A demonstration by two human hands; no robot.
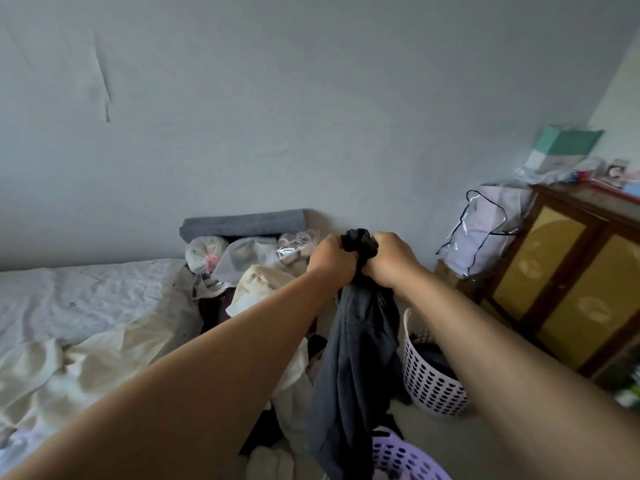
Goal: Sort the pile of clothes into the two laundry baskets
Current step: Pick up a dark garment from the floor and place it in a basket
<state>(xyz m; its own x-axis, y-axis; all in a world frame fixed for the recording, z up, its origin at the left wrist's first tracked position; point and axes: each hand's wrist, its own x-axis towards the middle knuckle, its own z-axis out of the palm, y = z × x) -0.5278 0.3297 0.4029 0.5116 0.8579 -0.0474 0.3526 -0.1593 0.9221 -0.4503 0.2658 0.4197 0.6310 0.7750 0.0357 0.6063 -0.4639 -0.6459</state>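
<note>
Both arms reach forward at chest height. My left hand (pixel 330 258) and my right hand (pixel 391 259) grip the bunched top of a dark grey garment (pixel 353 368), fists side by side. The garment hangs straight down between my forearms. Under and to the right of it stands a white perforated basket (pixel 429 386) with dark clothes inside. A purple perforated basket (pixel 401 459) shows at the bottom edge, partly hidden by the hanging cloth. The pile of clothes (pixel 294 382), pale and dark pieces mixed, lies on the floor left of the garment.
A bed with a wrinkled pale sheet (pixel 86 306) fills the left. Plastic bags and a grey rolled mat (pixel 242 223) sit against the wall behind the pile. A wooden cabinet with yellow panels (pixel 571 289) stands at the right, with a clear bag (pixel 481 233) beside it.
</note>
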